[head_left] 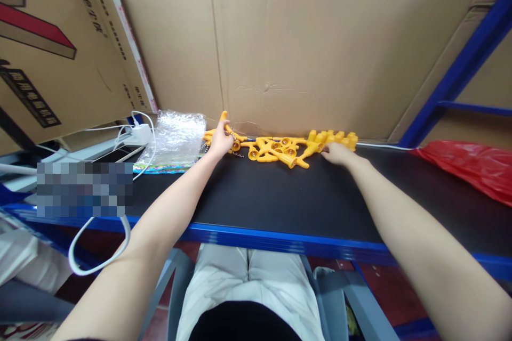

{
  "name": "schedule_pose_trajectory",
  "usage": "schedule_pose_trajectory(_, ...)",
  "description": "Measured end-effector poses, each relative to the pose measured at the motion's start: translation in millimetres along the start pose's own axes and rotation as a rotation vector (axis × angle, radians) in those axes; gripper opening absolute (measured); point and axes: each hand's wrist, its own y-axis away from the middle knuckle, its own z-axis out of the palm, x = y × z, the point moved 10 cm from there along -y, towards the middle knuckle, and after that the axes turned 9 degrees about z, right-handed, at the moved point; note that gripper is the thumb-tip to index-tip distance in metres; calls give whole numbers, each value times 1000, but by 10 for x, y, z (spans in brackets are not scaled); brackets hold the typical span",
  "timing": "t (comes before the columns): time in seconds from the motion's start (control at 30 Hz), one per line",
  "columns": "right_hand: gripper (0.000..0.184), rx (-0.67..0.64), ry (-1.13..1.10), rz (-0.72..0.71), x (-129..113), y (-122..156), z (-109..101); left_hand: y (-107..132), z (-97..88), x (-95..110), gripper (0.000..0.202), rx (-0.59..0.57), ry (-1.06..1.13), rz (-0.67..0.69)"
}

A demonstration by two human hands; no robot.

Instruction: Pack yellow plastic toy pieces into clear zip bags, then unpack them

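My left hand (222,141) is closed around a yellow plastic piece (224,115), whose rounded tip points up above the fingers. In the middle of the black tabletop lies a loose pile of yellow plastic pieces (276,150) with hollow cone-shaped cups and branching arms. At the pile's right end my right hand (338,153) has its fingers curled on a yellow cup-ended piece (315,146); the fingertips are partly hidden. Directly behind that hand stand several upright yellow pieces (334,137), grouped together. More yellow pieces lie beside and behind the left hand.
Clear bubble wrap (176,136) lies left of the pile, near a white charger (142,132) with cables. A red plastic bag (472,168) rests at the right. Cardboard (300,53) walls the back, and a blue metal edge (280,237) borders the black tabletop (280,197).
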Motion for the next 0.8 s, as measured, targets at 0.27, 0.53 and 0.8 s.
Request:
schedule_pose_trajectory(0.27, 24, -11, 10, 15, -28, 55, -31, -21, -30, -171, 50, 1, 55, -209)
schedule_pose_trajectory(0.53, 28, -16, 1, 20, -35, 64, -29, 15, -61, -111, 47, -39, -326, 68)
schedule_pose_trajectory(0.8, 27, -23, 8, 43, -52, 94, -45, 108, 291, -209, 37, -323, -505, 68)
